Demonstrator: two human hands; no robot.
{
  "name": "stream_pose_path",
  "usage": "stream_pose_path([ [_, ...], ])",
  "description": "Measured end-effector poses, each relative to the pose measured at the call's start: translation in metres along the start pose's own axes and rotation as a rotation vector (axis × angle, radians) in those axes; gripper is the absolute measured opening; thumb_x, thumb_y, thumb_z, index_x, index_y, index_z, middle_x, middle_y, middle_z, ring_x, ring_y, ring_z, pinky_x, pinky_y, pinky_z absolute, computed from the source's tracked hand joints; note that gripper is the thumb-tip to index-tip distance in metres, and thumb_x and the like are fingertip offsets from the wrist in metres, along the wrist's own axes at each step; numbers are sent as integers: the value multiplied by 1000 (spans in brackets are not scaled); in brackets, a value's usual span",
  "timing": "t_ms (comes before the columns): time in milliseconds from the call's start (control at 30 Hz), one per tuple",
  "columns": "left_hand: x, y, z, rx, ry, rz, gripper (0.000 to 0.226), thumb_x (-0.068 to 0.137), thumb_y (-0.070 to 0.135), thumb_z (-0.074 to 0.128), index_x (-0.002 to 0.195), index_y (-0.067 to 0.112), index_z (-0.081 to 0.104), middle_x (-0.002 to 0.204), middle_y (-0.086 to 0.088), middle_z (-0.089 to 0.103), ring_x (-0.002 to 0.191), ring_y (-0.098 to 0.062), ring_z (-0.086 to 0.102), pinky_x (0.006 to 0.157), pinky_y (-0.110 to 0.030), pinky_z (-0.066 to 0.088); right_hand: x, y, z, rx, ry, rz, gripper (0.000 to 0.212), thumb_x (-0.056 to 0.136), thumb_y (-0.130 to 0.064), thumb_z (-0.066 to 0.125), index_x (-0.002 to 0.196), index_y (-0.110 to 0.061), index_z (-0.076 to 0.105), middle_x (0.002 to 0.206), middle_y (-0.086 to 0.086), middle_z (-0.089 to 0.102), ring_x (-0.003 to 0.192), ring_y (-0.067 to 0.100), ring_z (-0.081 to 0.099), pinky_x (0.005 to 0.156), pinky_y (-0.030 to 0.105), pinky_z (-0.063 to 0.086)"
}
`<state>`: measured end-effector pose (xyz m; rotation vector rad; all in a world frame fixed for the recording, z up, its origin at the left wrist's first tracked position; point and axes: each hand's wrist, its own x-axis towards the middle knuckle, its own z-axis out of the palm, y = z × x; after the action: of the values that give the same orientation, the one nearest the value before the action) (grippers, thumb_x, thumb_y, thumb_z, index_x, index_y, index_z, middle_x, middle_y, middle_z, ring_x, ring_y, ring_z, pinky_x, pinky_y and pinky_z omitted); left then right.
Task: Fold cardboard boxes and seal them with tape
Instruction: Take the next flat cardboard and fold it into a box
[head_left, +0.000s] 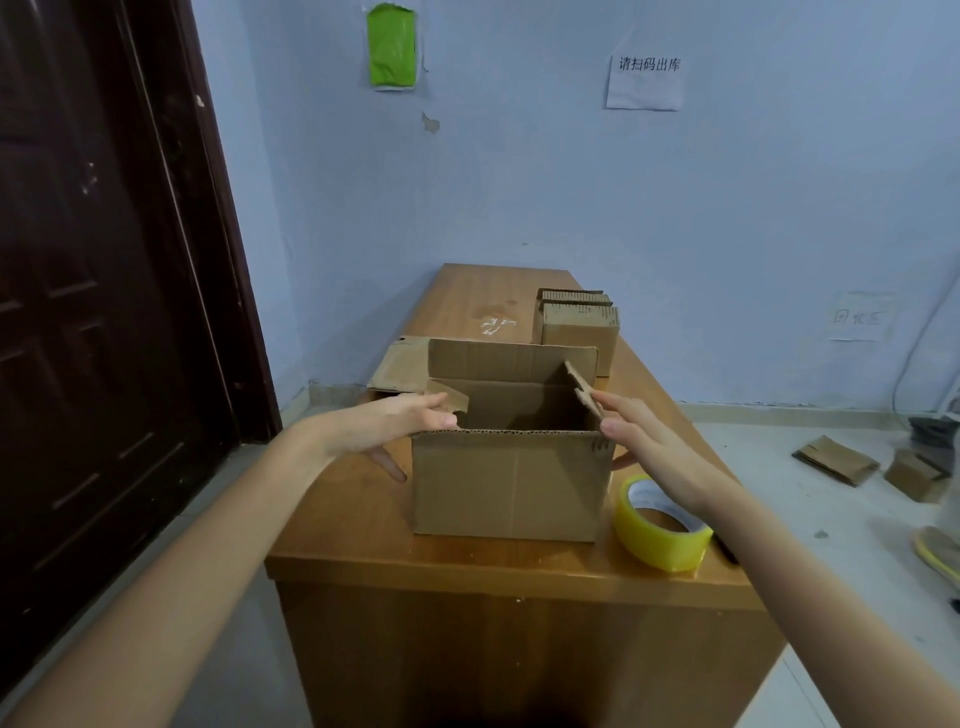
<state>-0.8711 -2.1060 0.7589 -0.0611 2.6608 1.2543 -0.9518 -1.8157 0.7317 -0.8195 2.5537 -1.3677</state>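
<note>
An open brown cardboard box (511, 486) stands upright near the front of the wooden table (363, 545), its top flaps up. My left hand (400, 423) lies against the box's left side, fingers straight on the left flap, thumb hanging below. My right hand (649, 441) presses with straight fingers on the raised right flap (582, 387). A roll of yellowish clear tape (662, 525) lies on the table just right of the box, under my right wrist.
A stack of flat folded boxes (579, 325) stands behind the open box, and a flat cardboard sheet (397, 366) lies at the table's left edge. More flattened cardboard (836, 460) lies on the floor at right. A dark door (104, 286) is on the left.
</note>
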Motion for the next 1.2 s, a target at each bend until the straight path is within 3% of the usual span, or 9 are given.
stream_pose_path([
  [100,0,-3,1,47,6,19,84,80,56,56,150,36,15,158,6,10,137,-22,31,84,-33,56,-3,3,-3,-35,-63,-5,68,86,-57,48,145,-29,30,144,-10,27,118,9,41,77,14,45],
  [367,4,-12,-5,53,-100,106,131,32,87,65,144,45,13,154,8,16,134,-21,35,86,-33,56,6,-1,-23,-340,-237,-92,128,38,-95,53,146,-29,27,139,-26,10,126,7,29,89,16,44],
  [433,2,-18,-8,-62,-143,155,125,35,85,68,142,46,18,151,12,21,135,-18,34,90,-35,54,9,0,-25,-352,-235,-80,118,45,-89,58,143,-29,32,143,-22,15,128,8,32,99,26,44],
  [567,-1,-23,-13,-273,-163,163,96,53,78,69,134,32,44,135,10,53,124,-12,51,93,-39,52,8,0,-27,-97,-113,-71,53,73,-66,55,104,-24,65,129,-12,43,115,11,51,93,33,50],
  [700,8,-14,-5,-346,141,62,38,87,44,57,114,19,66,113,0,69,109,-19,63,85,-42,56,16,5,-22,-77,35,-86,36,85,-46,54,101,-17,69,120,-4,50,100,11,59,84,34,56],
  [800,14,-14,0,-381,293,55,29,88,29,64,117,24,66,114,-1,68,99,-19,66,78,-42,58,20,14,-15,-13,100,-84,15,90,-31,60,99,-20,64,123,0,50,91,12,63,79,30,57],
  [933,15,-17,0,-409,284,49,57,84,26,70,133,43,47,134,0,55,110,-22,59,72,-41,59,18,21,-13,39,76,-52,37,90,-35,59,124,-25,50,115,7,62,94,13,66,89,35,54],
  [1033,15,-13,-1,-351,283,54,70,87,22,67,143,43,31,140,-4,50,110,-22,58,72,-44,59,17,16,-16,12,55,-79,53,91,-34,58,139,-28,37,130,1,48,94,11,65,92,34,52],
  [1200,16,-11,-2,-385,251,56,82,88,17,65,146,47,16,144,-7,45,109,-22,58,77,-47,57,17,17,-24,56,5,-49,85,85,-38,61,152,-30,8,118,-6,59,92,11,66,97,35,48],
])
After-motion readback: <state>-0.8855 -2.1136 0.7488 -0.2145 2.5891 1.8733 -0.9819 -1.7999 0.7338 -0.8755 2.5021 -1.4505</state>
